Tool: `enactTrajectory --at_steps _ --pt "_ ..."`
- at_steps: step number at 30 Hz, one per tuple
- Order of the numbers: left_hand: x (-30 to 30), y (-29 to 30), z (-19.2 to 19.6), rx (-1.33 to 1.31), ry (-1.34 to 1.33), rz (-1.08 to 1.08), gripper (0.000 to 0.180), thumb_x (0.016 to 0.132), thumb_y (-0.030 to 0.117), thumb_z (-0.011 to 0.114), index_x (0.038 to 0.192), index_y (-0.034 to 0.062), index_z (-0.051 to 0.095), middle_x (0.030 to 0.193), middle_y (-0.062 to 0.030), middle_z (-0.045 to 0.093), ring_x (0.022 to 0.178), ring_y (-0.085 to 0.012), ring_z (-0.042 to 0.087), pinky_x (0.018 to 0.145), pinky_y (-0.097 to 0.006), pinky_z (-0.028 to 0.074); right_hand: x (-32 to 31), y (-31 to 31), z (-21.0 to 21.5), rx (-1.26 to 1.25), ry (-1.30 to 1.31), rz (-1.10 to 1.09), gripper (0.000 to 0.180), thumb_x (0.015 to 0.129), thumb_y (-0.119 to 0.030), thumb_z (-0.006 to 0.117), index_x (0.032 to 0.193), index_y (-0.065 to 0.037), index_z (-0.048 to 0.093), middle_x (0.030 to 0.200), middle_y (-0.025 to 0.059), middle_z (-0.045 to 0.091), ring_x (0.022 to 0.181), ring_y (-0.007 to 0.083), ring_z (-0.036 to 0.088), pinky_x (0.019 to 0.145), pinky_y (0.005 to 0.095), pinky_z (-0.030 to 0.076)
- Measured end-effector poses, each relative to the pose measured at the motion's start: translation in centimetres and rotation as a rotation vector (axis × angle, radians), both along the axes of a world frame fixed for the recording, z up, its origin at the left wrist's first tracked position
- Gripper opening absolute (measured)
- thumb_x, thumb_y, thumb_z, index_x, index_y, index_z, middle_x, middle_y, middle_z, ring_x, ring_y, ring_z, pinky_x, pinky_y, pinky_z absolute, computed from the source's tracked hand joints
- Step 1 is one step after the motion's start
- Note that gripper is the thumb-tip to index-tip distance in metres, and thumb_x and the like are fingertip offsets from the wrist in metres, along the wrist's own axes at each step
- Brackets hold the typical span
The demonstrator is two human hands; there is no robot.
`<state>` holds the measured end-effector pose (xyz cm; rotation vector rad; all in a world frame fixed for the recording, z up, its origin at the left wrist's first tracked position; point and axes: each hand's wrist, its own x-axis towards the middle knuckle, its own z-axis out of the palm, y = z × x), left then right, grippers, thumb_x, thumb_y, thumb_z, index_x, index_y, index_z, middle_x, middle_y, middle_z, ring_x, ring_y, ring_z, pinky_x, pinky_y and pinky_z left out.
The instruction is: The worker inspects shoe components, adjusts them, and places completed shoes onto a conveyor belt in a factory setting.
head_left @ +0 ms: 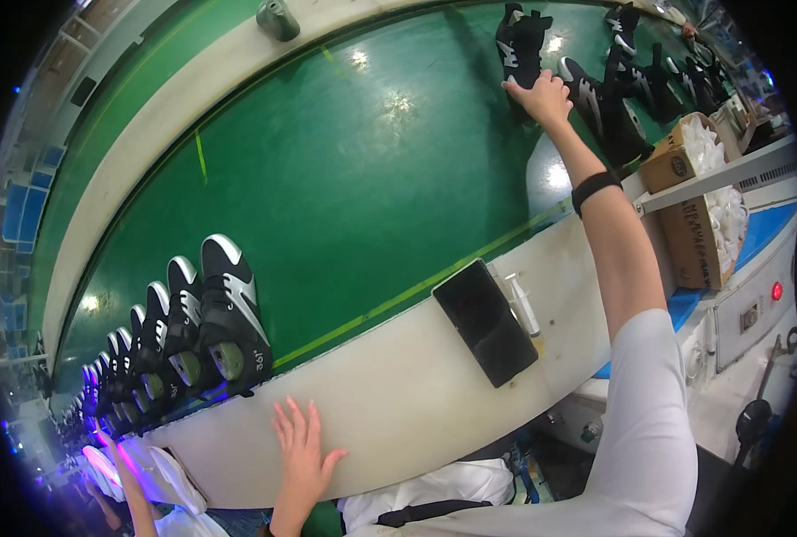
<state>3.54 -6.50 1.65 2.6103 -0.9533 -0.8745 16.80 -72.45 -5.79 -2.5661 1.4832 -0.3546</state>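
Observation:
My right arm stretches far across a green belt (345, 170), and my right hand (544, 100) is closed around the near end of a black shoe (521, 49) with white-grey trim. Another black shoe (585, 97) stands just right of that hand. Palm down, my left hand (304, 456) rests on the pale ledge (381, 394) along the belt, fingers spread and holding nothing. Nearest to it is the closest of several black-and-white shoes, a high-collared one (228, 304), in a row running off to the left.
On the ledge lie a dark tablet-like device (486, 322) and a white syringe-like tube (524, 304). Cardboard boxes (689, 246) of white stuffing stand at right below a metal bar (730, 177). A co-worker's arm (132, 479) shows at lower left near purple light.

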Motion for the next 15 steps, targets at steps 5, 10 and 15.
enactTrajectory --at_steps 5,10,15 --pt "0.0 -0.8 -0.4 -0.009 -0.006 -0.034 0.092 0.084 0.039 0.07 0.151 -0.0033 0.024 0.157 -0.034 0.007 0.142 -0.0592 0.005 0.111 -0.069 0.012 0.3 -1.9 -1.6 0.123 -0.08 -0.025 0.106 0.066 -0.059 0.081 0.139 0.007 0.04 0.138 0.0258 0.048 0.128 0.0423 0.046 0.105 0.0459 0.042" --pt "-0.4 0.0 -0.4 -0.005 -0.065 -0.001 0.092 0.081 0.037 0.073 0.15 -0.0036 0.027 0.156 -0.0341 0.01 0.141 -0.0595 0.007 0.112 -0.068 0.013 -1.3 6.1 -2.8 0.145 -0.156 0.321 0.105 0.064 -0.057 0.081 0.136 0.009 0.044 0.128 0.0282 0.053 0.12 0.044 0.051 0.101 0.0467 0.045" --pt "0.9 -1.1 1.6 -0.011 -0.1 -0.052 0.089 0.077 0.02 0.077 0.15 -0.0001 0.031 0.157 -0.0303 0.019 0.145 -0.0497 0.018 0.114 -0.059 0.023 -4.4 14.0 2.1 0.295 0.022 1.0 0.087 0.074 -0.023 0.083 0.145 0.002 0.039 0.149 0.021 0.04 0.139 0.035 0.037 0.115 0.0407 0.031"
